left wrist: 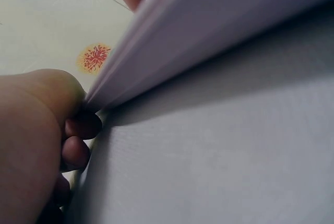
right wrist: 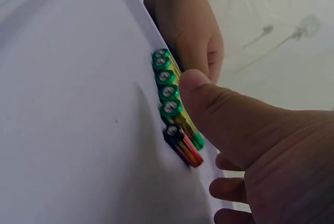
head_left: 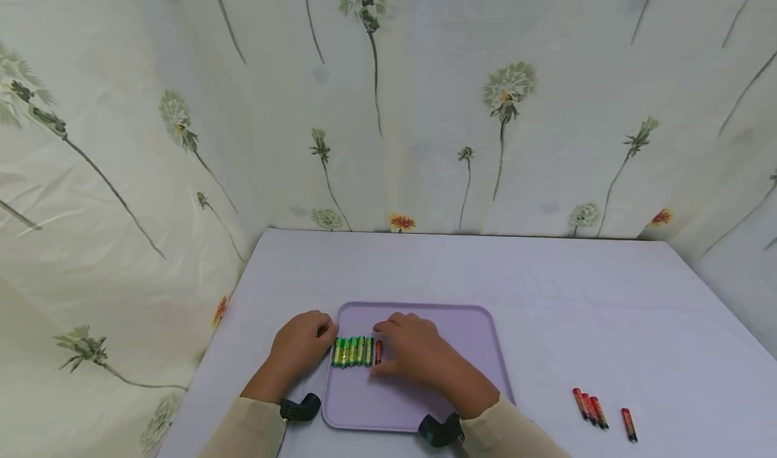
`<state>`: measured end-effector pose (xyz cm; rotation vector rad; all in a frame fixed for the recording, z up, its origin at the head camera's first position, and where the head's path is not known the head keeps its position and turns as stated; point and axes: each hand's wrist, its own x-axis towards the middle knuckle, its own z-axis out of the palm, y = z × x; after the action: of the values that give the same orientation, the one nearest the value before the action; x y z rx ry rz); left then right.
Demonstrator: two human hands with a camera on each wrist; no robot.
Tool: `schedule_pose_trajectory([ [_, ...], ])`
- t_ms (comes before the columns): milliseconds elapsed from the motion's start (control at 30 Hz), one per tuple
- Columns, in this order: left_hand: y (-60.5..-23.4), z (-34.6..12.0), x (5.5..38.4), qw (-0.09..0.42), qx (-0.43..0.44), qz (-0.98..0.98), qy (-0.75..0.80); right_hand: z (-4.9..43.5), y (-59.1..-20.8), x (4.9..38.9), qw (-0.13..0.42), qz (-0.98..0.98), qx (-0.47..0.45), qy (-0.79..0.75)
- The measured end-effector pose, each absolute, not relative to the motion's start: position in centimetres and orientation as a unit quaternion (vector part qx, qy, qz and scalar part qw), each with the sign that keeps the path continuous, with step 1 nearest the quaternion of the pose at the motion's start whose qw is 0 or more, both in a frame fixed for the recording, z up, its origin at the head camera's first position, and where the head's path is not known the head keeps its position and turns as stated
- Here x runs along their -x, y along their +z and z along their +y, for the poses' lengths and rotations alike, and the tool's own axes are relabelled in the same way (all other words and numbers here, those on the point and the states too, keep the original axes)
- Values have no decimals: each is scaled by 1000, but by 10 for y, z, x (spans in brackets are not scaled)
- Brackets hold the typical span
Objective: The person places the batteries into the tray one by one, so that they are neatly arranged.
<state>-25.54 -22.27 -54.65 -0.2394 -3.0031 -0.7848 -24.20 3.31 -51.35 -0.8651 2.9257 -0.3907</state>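
A row of several green-and-gold batteries point(head_left: 352, 352) lies side by side along the left side of a light purple tray point(head_left: 425, 404). One red-and-black battery point(right wrist: 183, 145) lies just right of the row. My left hand point(head_left: 303, 342) grips the tray's left rim, its thumb and curled fingers on the edge in the left wrist view. Over the tray, my right hand point(head_left: 419, 351) has its thumb and fingers spread apart around the red battery's ends, with nothing visibly pinched. In the right wrist view the thumb is beside the green batteries.
On the white-covered table point(head_left: 546, 296), right of the tray, lie several red batteries point(head_left: 590, 407) together and a single red battery point(head_left: 629, 425) apart from them. Flower-patterned cloth point(head_left: 425, 107) hangs behind the table and at its sides.
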Motion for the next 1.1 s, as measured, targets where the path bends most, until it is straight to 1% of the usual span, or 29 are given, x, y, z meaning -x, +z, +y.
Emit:
schedule_pose_trajectory([
  [300,-544,-223,254,27,80,-962,-259,66,-508,242,49,945,255,-199],
  [467,-545,-224,254,19,76,-963,-259,91,-508,239,29,944,249,-215],
  [600,-545,-223,253,17,75,-962,-260,115,-508,235,9,939,265,-219],
  [833,-546,-221,250,16,69,-965,-252,158,-506,224,-9,937,279,-210],
  [933,-544,-220,250,16,69,-964,-255,179,-505,220,-18,940,268,-209],
  [1100,-543,-219,250,18,74,-963,-259,219,-502,210,-19,950,223,-217],
])
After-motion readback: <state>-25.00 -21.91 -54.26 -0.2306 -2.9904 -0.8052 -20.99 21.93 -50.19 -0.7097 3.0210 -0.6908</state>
